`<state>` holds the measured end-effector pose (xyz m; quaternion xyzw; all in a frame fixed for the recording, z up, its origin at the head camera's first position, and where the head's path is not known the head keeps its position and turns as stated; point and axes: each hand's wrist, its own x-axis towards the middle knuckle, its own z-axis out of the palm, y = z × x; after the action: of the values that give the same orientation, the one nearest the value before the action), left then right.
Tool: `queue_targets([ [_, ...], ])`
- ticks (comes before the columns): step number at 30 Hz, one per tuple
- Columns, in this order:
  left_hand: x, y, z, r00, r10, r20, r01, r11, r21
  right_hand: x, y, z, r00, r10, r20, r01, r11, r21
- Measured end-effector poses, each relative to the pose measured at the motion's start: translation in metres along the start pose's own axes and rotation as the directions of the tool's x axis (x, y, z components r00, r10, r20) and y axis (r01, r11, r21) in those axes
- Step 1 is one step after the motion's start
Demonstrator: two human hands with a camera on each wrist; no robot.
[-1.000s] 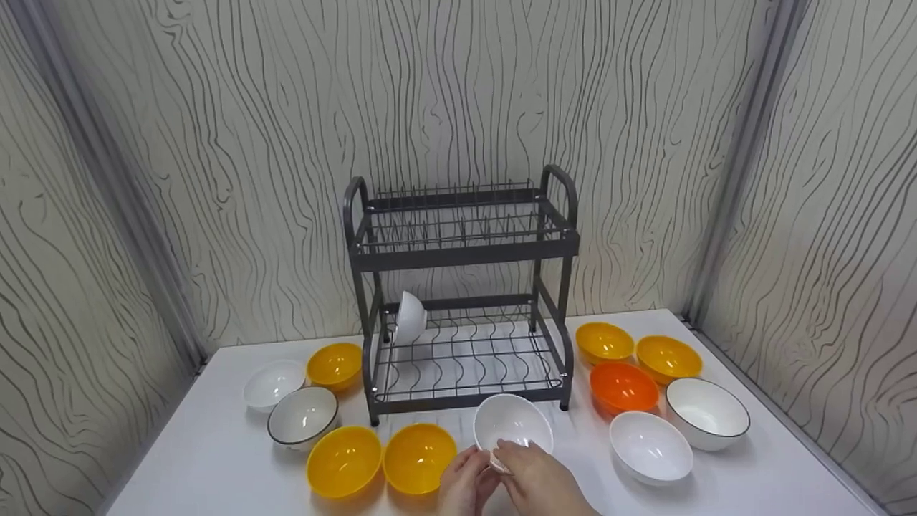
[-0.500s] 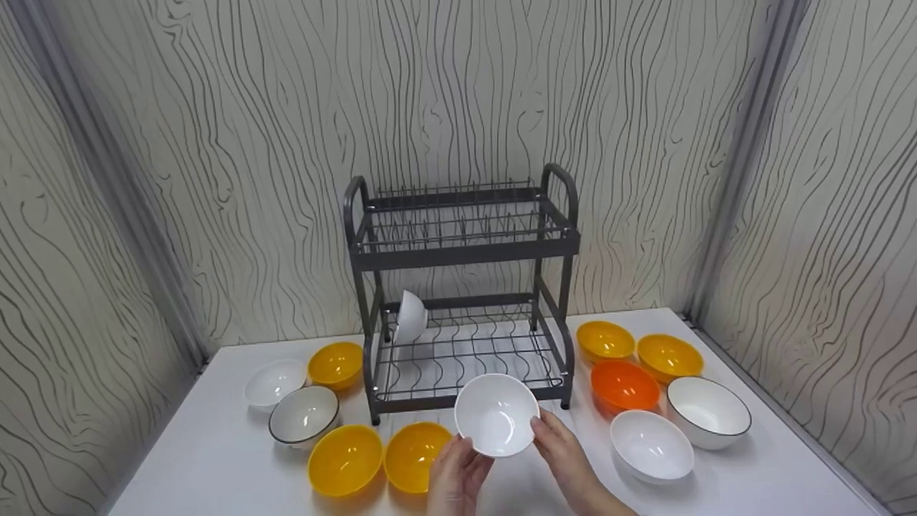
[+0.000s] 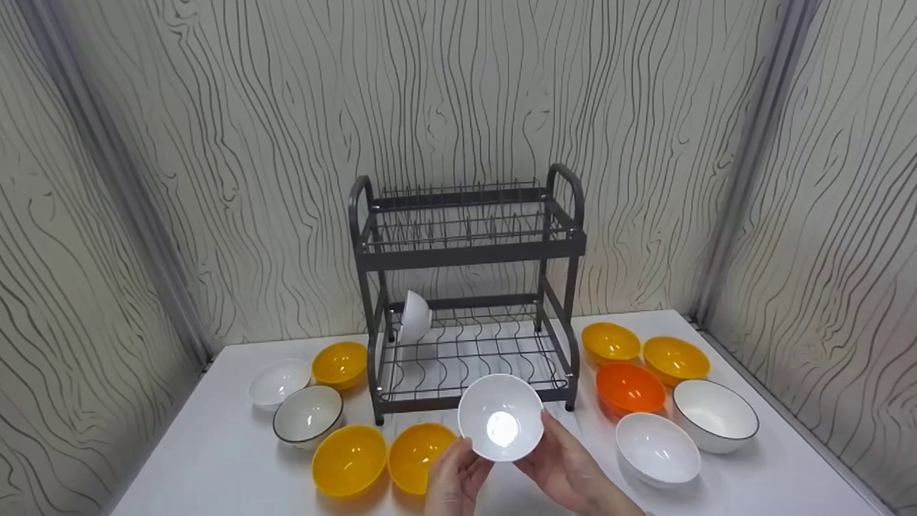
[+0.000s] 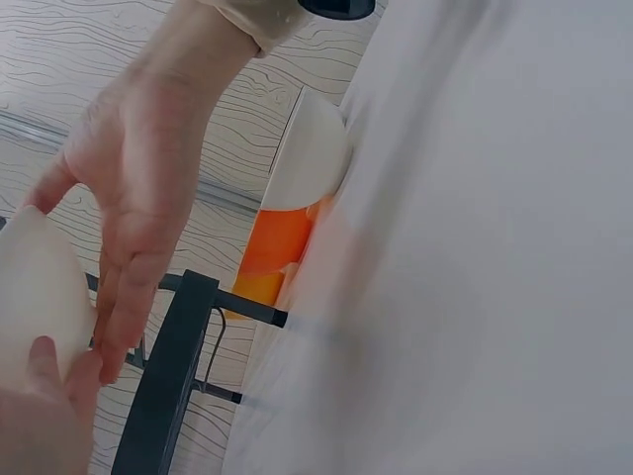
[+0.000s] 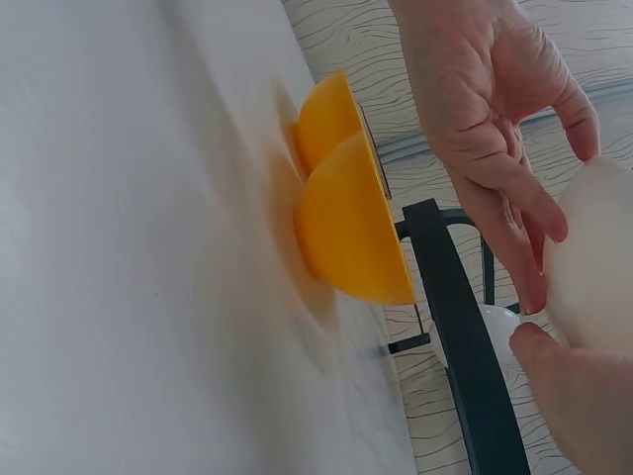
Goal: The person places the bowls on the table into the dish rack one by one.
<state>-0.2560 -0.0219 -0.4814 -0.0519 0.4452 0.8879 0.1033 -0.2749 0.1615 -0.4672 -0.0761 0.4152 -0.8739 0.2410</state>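
A small white bowl [image 3: 501,401] is held up off the table in front of the rack, its inside facing the head camera. My left hand [image 3: 453,476] grips its lower left edge, thumb at the rim. On the right edge, my right hand [image 3: 573,469] holds it with the thumb by the rim and fingers behind. The bowl's outer wall [image 4: 40,297] shows between both hands in the left wrist view. A dark two-tier dish rack [image 3: 469,254] stands behind, with another white bowl [image 3: 416,317] on edge at the left of its lower tier.
Two yellow bowls [image 3: 349,461] stand left of my hands. Farther left are a black-rimmed white bowl [image 3: 308,414], a white bowl [image 3: 279,382] and a yellow bowl [image 3: 340,364]. On the right, an orange bowl [image 3: 630,388] stands among yellow and white ones. Patterned walls enclose the table.
The bowl has risen and now faces the head camera more. My right hand has moved from over its near rim to its right side, and its fingers now reach behind the bowl.
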Motion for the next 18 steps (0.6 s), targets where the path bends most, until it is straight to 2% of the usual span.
queue_targets([
  [5, 0.005, 0.006, -0.004, 0.999, -0.011, -0.042, 0.011, 1.0, 0.01, 0.005, -0.001, 0.001, 1.0, -0.001, -0.026, 0.002, 0.999, 0.037],
  [13, 0.012, 0.023, -0.006, 1.0, -0.022, 0.002, 0.022, 1.0, 0.019, 0.019, -0.006, 0.009, 0.995, -0.041, -0.086, 0.047, 0.997, 0.062],
  [18, 0.02, 0.036, -0.008, 1.0, 0.008, -0.013, -0.007, 0.993, 0.114, 0.03, -0.011, 0.014, 0.994, -0.049, -0.096, 0.054, 0.997, 0.056],
])
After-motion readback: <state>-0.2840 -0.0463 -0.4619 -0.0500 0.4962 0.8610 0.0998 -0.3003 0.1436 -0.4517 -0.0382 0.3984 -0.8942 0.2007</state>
